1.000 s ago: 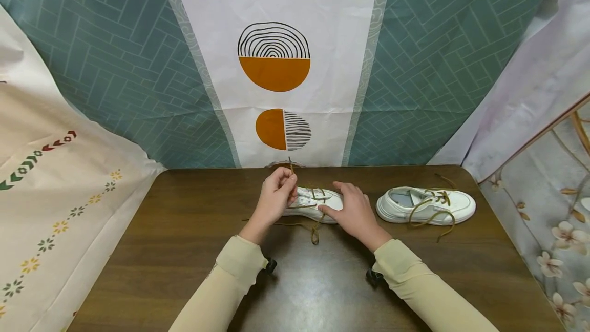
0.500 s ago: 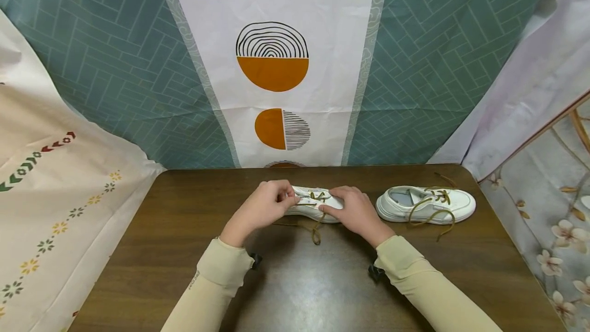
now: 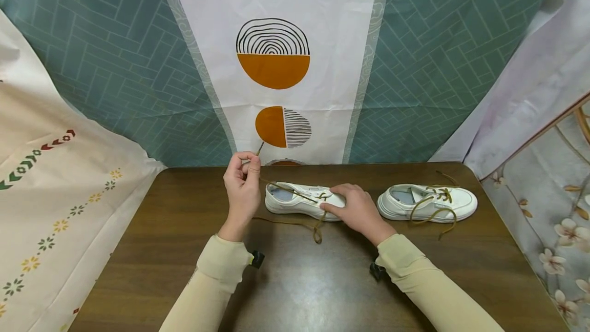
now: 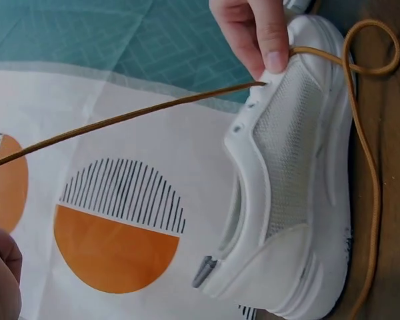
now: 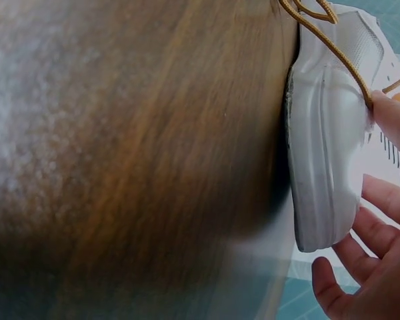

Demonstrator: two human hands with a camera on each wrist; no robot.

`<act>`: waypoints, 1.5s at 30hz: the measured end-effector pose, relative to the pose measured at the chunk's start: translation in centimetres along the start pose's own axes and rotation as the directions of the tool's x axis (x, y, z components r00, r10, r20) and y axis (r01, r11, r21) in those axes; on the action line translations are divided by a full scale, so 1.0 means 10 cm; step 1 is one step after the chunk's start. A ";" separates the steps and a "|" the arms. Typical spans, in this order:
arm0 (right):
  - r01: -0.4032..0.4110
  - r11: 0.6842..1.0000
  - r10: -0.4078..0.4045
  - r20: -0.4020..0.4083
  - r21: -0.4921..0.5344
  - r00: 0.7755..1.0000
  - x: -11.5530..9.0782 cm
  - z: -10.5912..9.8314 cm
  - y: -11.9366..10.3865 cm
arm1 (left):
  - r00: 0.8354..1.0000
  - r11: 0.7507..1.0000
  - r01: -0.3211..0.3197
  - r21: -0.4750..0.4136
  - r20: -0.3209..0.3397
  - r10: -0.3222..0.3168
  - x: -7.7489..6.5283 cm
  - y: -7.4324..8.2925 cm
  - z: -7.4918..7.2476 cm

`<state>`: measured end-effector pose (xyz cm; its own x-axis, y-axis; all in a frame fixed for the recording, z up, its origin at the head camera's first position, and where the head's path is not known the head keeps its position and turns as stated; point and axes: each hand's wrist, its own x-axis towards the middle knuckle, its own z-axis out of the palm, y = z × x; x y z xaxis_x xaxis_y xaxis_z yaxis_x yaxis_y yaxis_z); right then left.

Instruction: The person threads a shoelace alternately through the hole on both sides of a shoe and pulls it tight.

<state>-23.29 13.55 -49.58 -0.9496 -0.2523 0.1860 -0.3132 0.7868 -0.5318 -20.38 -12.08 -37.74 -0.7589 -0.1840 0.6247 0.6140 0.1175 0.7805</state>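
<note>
Pinching the brown lace, the left hand holds it taut; the right hand grips the white shoe. Too hard a tug could skid it.

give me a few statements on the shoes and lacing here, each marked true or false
1. The left grip pinches a thin brown cord lace. True.
2. The right grip is lifted clear of the central white low-cut shoe. False: it holds that shoe's toe end.
3. The far-right white low-cut shoe stands upright on the dark brown wooden table. True.
4. Both shoes' toes point left in the head view. False: they point right.
</note>
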 end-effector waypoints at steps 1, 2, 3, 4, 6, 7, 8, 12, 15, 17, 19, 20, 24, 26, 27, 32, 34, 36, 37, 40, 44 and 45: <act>0.001 1.000 -0.001 0.000 0.000 1.000 0.00 0.00 0.00 | 1.000 1.000 0.005 0.007 -0.025 -0.005 0.00 -0.04 -0.01; -0.002 1.000 0.002 0.001 -0.001 1.000 0.01 0.00 0.00 | 0.999 1.000 0.011 0.014 -0.047 -0.010 0.00 -0.08 -0.01; -0.005 1.000 0.005 0.002 -0.003 1.000 0.01 0.00 -0.01 | 0.998 1.000 0.015 0.018 -0.064 -0.014 0.00 -0.12 -0.02; -0.007 1.000 0.007 0.003 -0.002 1.000 0.01 0.00 -0.01 | 0.997 1.000 0.019 0.020 -0.079 -0.017 0.00 -0.16 -0.02; -0.010 1.000 0.010 0.008 -0.002 1.000 0.00 -0.01 -0.01 | 0.995 1.000 0.014 0.026 -0.102 -0.011 0.00 -0.22 -0.03; -0.012 1.000 0.012 0.011 -0.002 1.000 0.00 -0.01 -0.01 | 0.994 1.000 0.010 0.026 -0.108 -0.008 -0.01 -0.24 -0.03; -0.012 1.000 0.012 0.012 -0.001 1.000 0.00 -0.01 -0.01 | 0.994 1.000 0.006 0.026 -0.112 -0.003 -0.01 -0.25 -0.03; -0.010 1.000 0.010 0.015 -0.002 1.000 0.01 -0.01 -0.01 | 0.993 0.999 0.002 0.036 -0.116 0.002 -0.01 -0.26 -0.04; -0.006 1.000 0.006 0.019 -0.003 1.000 0.01 -0.01 -0.01 | 0.993 0.998 0.022 0.057 -0.113 -0.015 -0.01 -0.28 -0.05; -0.004 1.000 0.004 0.016 -0.006 1.000 0.01 -0.01 -0.01 | 0.993 0.993 0.059 0.101 -0.112 -0.048 -0.01 -0.29 -0.06; 0.016 1.000 -0.017 -0.014 -0.021 1.000 -0.01 -0.01 -0.03 | 0.988 0.972 0.127 0.199 -0.110 -0.106 -0.02 -0.32 -0.08; 0.035 0.999 -0.036 -0.043 -0.024 0.998 -0.03 0.00 -0.05 | 0.984 0.948 0.169 0.270 -0.109 -0.144 -0.03 -0.34 -0.09; 0.194 0.981 -0.192 -0.196 -0.012 0.962 -0.12 0.03 -0.19 | 0.936 0.742 0.330 0.584 -0.096 -0.340 -0.09 -0.42 -0.14; 0.306 0.952 -0.303 -0.206 -0.020 0.930 -0.16 0.05 -0.31 | 0.907 0.646 0.358 0.674 -0.085 -0.413 -0.12 -0.46 -0.15; 0.357 0.933 -0.359 -0.182 -0.041 0.916 -0.18 0.07 -0.36 | 0.896 0.616 0.364 0.698 -0.081 -0.437 -0.13 -0.48 -0.16; 0.468 0.858 -0.460 0.089 -0.211 0.884 -0.24 0.17 -0.57 | 0.896 0.590 0.347 0.729 -0.073 -0.437 -0.14 -0.54 -0.18; 0.465 0.835 -0.437 0.158 -0.293 0.885 -0.27 0.21 -0.60 | 0.899 0.578 0.340 0.742 -0.075 -0.432 -0.14 -0.55 -0.20; 0.463 0.808 -0.422 0.191 -0.364 0.886 -0.29 0.25 -0.61 | 0.895 0.551 0.339 0.763 -0.081 -0.438 -0.13 -0.56 -0.24; 0.465 0.799 -0.421 0.199 -0.382 0.885 -0.30 0.26 -0.61 | 0.890 0.528 0.341 0.778 -0.088 -0.446 -0.14 -0.56 -0.26; 0.493 0.781 -0.444 0.215 -0.383 0.870 -0.33 0.26 -0.60 | 0.862 0.423 0.347 0.837 -0.106 -0.496 -0.14 -0.57 -0.32; 0.473 0.854 -0.417 0.261 -0.215 0.871 -0.33 0.12 -0.61 | 0.792 0.255 0.316 0.914 -0.107 -0.601 -0.15 -0.58 -0.40; 0.439 0.887 -0.393 0.265 -0.144 0.881 -0.31 0.06 -0.61 | 0.771 0.220 0.300 0.928 -0.100 -0.629 -0.15 -0.58 -0.42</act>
<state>-18.39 9.18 -47.37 -0.7164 -0.6805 0.1541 -0.6929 0.6680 -0.2715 -21.86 -16.61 -43.35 -0.9495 -0.3134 -0.0122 -0.2942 0.8765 0.3811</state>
